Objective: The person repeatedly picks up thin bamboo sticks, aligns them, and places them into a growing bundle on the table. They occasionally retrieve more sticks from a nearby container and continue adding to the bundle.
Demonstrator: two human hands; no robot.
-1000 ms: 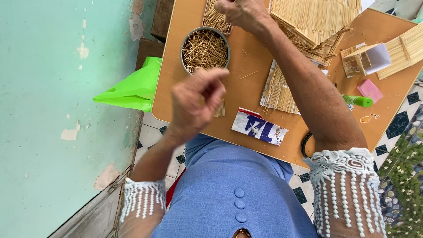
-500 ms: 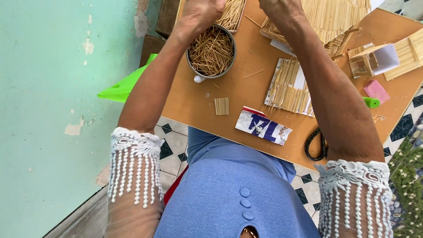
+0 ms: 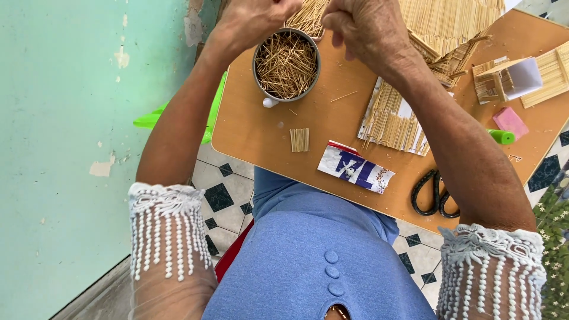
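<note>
Both my hands are raised at the far edge of the orange table (image 3: 255, 133). My left hand (image 3: 255, 21) hovers over a metal bowl (image 3: 256, 74) full of loose toothpicks, fingers curled, its tips cut off by the frame's top edge. My right hand (image 3: 364, 29) is closed just right of the bowl. Between the two hands sits a small panel of glued sticks (image 3: 308, 16), which my right fingers pinch. A large stick-built structure (image 3: 444, 26) lies behind my right hand.
On the table lie a small stick square (image 3: 300, 140), a blue and white packet (image 3: 355, 168), a stick mat (image 3: 391, 118), black scissors (image 3: 432, 192), a green tube (image 3: 502, 137), a pink block (image 3: 510, 122) and a small stick house (image 3: 507, 80). A green plastic piece (image 3: 155, 121) stands left.
My left hand has risen from near my lap to the far edge above the bowl. The view has shifted, and both hands now meet at the stick panel.
</note>
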